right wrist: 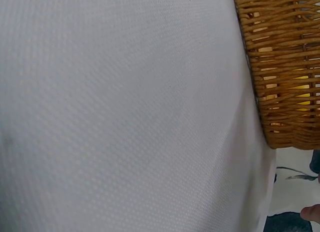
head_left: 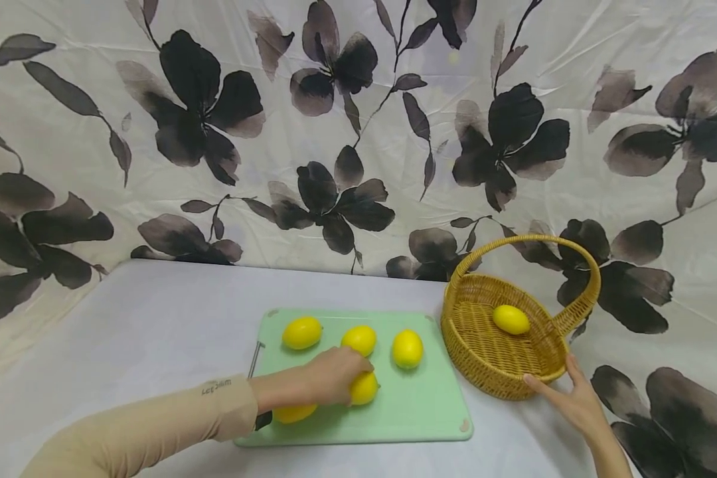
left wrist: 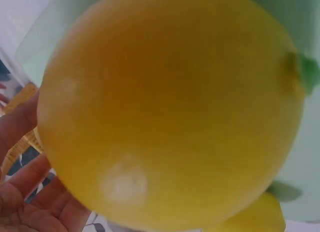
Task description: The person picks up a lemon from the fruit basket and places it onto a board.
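In the head view my left hand [head_left: 337,375] reaches over a green cutting board [head_left: 418,411], its fingers on a yellow lemon [head_left: 366,389]. Another lemon [head_left: 295,413] lies under my left wrist; close up, a lemon [left wrist: 170,111] fills most of the left wrist view and hides part of the grip. Three more lemons sit along the board's far side: left [head_left: 302,332], middle [head_left: 359,340] and right [head_left: 407,349]. At the right my right hand [head_left: 576,401] touches the near rim of a wicker basket [head_left: 484,368] with thumb and finger spread. One lemon [head_left: 510,319] lies inside.
The basket's tall loop handle [head_left: 526,238] arches above it. A white cloth covers the table [head_left: 173,318]. Behind the table hangs a floral curtain [head_left: 412,219], which also shows past its right edge. The basket stands just right of the board.
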Demonstrator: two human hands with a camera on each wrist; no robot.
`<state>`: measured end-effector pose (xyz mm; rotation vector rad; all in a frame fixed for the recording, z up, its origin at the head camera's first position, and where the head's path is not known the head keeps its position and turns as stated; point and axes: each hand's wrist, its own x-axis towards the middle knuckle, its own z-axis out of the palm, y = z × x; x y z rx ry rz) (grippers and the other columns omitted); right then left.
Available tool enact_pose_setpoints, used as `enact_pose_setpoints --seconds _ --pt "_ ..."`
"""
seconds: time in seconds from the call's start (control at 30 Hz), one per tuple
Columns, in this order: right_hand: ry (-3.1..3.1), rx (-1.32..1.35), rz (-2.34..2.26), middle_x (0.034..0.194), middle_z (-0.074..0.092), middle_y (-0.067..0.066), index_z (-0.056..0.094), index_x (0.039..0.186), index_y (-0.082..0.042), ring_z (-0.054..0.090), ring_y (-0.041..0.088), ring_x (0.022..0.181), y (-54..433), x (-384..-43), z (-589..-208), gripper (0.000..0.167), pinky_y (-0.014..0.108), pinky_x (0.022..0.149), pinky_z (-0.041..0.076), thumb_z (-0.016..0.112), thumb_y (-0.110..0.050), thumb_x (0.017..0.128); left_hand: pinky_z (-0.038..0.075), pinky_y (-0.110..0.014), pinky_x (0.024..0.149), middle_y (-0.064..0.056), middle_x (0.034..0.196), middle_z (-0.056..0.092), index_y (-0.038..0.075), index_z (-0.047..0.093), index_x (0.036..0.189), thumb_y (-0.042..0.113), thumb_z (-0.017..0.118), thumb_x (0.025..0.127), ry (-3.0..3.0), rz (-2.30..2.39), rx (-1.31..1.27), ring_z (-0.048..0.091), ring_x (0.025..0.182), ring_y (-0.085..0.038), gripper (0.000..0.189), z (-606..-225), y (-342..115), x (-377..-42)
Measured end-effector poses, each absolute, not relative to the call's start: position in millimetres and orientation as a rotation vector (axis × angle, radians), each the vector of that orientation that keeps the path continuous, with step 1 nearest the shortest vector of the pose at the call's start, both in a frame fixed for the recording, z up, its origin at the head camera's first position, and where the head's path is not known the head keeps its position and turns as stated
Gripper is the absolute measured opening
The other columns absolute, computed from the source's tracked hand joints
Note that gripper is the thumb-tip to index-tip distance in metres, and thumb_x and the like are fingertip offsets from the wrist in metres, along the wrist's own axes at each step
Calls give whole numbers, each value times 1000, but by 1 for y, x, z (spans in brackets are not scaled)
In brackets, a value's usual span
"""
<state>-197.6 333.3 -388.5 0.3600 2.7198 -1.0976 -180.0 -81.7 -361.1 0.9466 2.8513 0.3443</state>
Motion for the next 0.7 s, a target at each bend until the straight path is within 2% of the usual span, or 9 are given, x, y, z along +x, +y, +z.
enact_pose_setpoints --seconds 0.17,0.23,0.33,0.5,0.7 --pt "2718 346 -1092 152 -28 19 -25 146 -10 -13 54 140 335 -198 -389 115 72 109 8 60 -58 86 48 -18 58 1 117 66 17 51 140 8 88 65 2821 276 869 50 74 -7 84 -357 -79 -179" --pt "2721 355 -1094 153 -28 18 -25 146 -11 -14 54 140 334 -198 -389 115 71 109 8 60 -59 86 44 -18 51 2 119 65 20 46 144 10 89 63 2815 266 852 47 71 -7 92 -354 -78 -179" --pt "2730 365 -1106 153 -28 16 -25 146 -12 -14 52 141 334 -197 -388 115 71 110 7 60 -60 85 43 -19 49 1 121 64 21 44 145 11 90 63 2814 263 845 47 70 -8 95 -351 -76 -181" --pt "2735 350 -1116 154 -28 15 -25 146 -11 -15 51 141 336 -196 -389 115 70 111 7 61 -58 86 45 -19 53 -2 124 61 21 41 147 15 90 63 2835 226 874 51 80 -9 97 -346 -72 -183" --pt "2743 315 -1124 154 -28 13 -23 147 -11 -15 49 142 336 -197 -391 113 69 112 6 60 -57 87 55 -25 72 1 130 62 20 42 146 32 90 64 2879 209 1074 62 107 -14 96 -324 -48 -191"
